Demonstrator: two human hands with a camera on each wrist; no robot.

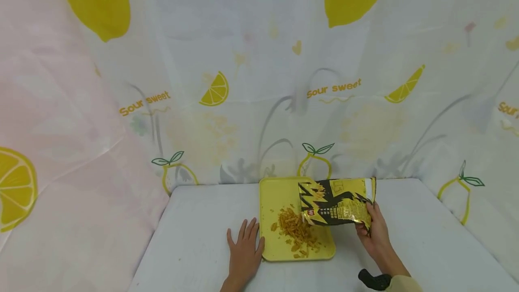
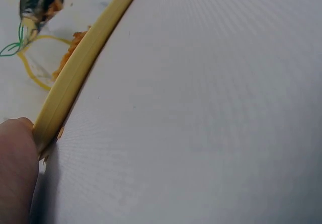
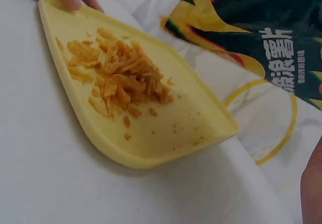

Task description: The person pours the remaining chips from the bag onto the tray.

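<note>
A yellow tray (image 1: 268, 197) lies on the white table, with a heap of wavy potato chips (image 1: 293, 226) and crumbs on it. My left hand (image 1: 244, 253) rests flat at the tray's left edge, fingers spread and straight; in the left wrist view the thumb (image 2: 17, 168) touches the rim (image 2: 70, 83). Above the tray's right side, my right hand (image 1: 377, 233) grips a yellow and black potato chip bag (image 1: 338, 202) by its right end. The bag lies sideways, its left end over the chips. Part of the tray is hidden behind it.
A white table (image 1: 194, 233) extends on both sides of the tray. Behind it hangs a white curtain (image 1: 243, 148) printed with lemons. A black strap (image 1: 374, 279) is around the right wrist. Small crumbs lie by the tray's lower left corner.
</note>
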